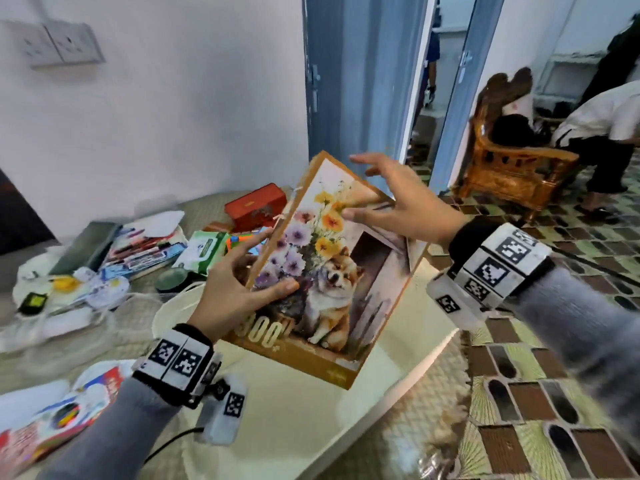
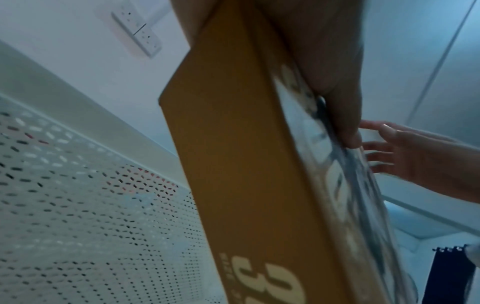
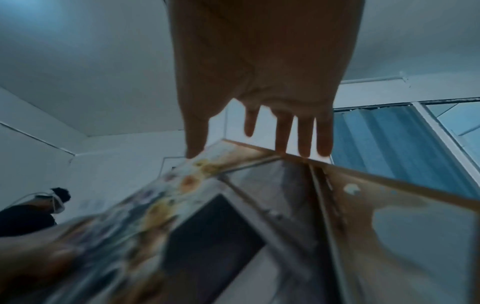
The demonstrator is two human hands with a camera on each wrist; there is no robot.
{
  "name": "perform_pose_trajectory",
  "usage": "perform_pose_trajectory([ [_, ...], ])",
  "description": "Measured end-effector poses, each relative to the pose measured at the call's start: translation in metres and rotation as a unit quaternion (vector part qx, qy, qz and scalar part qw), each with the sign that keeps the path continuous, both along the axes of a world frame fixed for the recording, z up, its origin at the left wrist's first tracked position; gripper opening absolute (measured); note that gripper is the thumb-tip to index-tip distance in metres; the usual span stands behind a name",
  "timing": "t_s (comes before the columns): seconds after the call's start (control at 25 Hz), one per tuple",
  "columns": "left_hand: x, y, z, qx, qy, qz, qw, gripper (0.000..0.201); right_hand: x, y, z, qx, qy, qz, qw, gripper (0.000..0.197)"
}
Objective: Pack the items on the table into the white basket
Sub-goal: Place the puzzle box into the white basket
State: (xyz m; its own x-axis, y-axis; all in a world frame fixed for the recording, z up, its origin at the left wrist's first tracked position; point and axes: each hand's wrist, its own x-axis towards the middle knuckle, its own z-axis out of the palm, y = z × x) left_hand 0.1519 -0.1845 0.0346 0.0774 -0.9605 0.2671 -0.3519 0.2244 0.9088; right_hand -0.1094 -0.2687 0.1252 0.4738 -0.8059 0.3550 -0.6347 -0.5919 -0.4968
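Orange cardboard fills the middle of the scene: a puzzle box (image 1: 329, 268) with a dog and flowers printed on its lid, tilted and held up in the air over the white basket (image 1: 398, 344). The left hand (image 1: 232, 289) grips its near left edge, thumb pressed across the picture, fingers wrapped round the back. From the left wrist view the box's plain orange side runs right past the lens, with the basket's perforated white wall (image 2: 78, 205) below it. The right hand (image 1: 401, 195) is at the far top corner, fingers spread and straight, thumb lying on the lid near the yellow flowers; the right wrist view shows the fingertips (image 3: 303, 144) just over the box's top edge, and whether they touch it I cannot tell.

Behind, on the patterned table (image 1: 398, 417), other things lie waiting: a red tin (image 1: 256, 206), a green pack of wipes (image 1: 204, 247), a pile of pens in packets (image 1: 145, 244), and a colourful packet (image 1: 69, 410) near the left sleeve. Across the room stands a wooden armchair (image 1: 512, 164).
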Motion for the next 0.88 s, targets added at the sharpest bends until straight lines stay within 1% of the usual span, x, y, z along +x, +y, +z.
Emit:
perform_pose_trajectory([
  [0.04, 0.004, 0.000, -0.003, -0.003, -0.026, -0.003, 1.000, 0.082, 0.002, -0.007, -0.004, 0.080, -0.026, 0.034, 0.996, 0.077],
  [0.08, 0.007, 0.001, -0.006, -0.005, -0.041, -0.011, 0.999, 0.084, 0.002, -0.011, -0.011, 0.147, -0.068, 0.060, 0.985, 0.074],
  [0.12, 0.010, 0.002, -0.009, -0.009, -0.051, -0.019, 0.998, 0.085, 0.003, -0.015, -0.017, 0.192, -0.109, 0.082, 0.972, 0.070],
  [0.2, 0.013, 0.005, -0.011, -0.010, -0.054, -0.023, 0.998, 0.084, 0.005, -0.021, -0.027, 0.223, -0.161, 0.112, 0.955, 0.066],
  [0.28, 0.015, 0.007, -0.012, -0.006, -0.049, -0.001, 0.999, 0.080, 0.010, -0.026, -0.031, 0.238, -0.181, 0.133, 0.945, 0.065],
  [0.32, 0.017, 0.008, -0.012, -0.010, -0.056, 0.027, 0.998, 0.078, 0.013, -0.030, -0.033, 0.241, -0.184, 0.141, 0.943, 0.065],
  [0.36, 0.018, 0.009, -0.013, -0.020, -0.078, 0.075, 0.994, 0.076, 0.016, -0.035, -0.036, 0.239, -0.191, 0.142, 0.941, 0.065],
  [0.4, 0.018, 0.009, -0.015, -0.035, -0.113, 0.142, 0.983, 0.076, 0.018, -0.040, -0.040, 0.233, -0.208, 0.138, 0.940, 0.065],
  [0.44, 0.019, 0.011, -0.018, -0.053, -0.141, 0.218, 0.964, 0.079, 0.022, -0.046, -0.042, 0.234, -0.234, 0.133, 0.934, 0.063],
  [0.48, 0.017, 0.014, -0.020, -0.065, -0.137, 0.278, 0.949, 0.084, 0.025, -0.051, -0.043, 0.240, -0.268, 0.123, 0.925, 0.060],
  [0.52, 0.012, 0.017, -0.020, -0.065, -0.096, 0.307, 0.945, 0.089, 0.027, -0.055, -0.044, 0.248, -0.303, 0.112, 0.913, 0.056],
  [0.56, 0.008, 0.019, -0.019, -0.064, -0.034, 0.301, 0.951, 0.095, 0.029, -0.058, -0.045, 0.261, -0.336, 0.106, 0.899, 0.055],
  [0.6, 0.004, 0.020, -0.018, -0.061, 0.023, 0.279, 0.958, 0.102, 0.031, -0.061, -0.047, 0.279, -0.359, 0.109, 0.884, 0.059],
  [0.64, 0.001, 0.020, -0.018, -0.055, 0.063, 0.262, 0.961, 0.108, 0.033, -0.063, -0.050, 0.297, -0.371, 0.114, 0.872, 0.067],
  [0.72, 0.001, 0.022, -0.019, -0.040, 0.115, 0.275, 0.954, 0.111, 0.036, -0.064, -0.058, 0.319, -0.378, 0.113, 0.862, 0.082],
  [0.76, 0.002, 0.022, -0.021, -0.029, 0.128, 0.289, 0.948, 0.110, 0.036, -0.064, -0.064, 0.325, -0.377, 0.107, 0.861, 0.081],
  [0.84, 0.004, 0.027, -0.028, -0.004, 0.130, 0.310, 0.942, 0.104, 0.037, -0.067, -0.076, 0.344, -0.358, 0.101, 0.862, 0.065],
  [0.88, 0.003, 0.031, -0.033, 0.010, 0.130, 0.316, 0.940, 0.104, 0.038, -0.068, -0.081, 0.354, -0.343, 0.093, 0.865, 0.058],
])
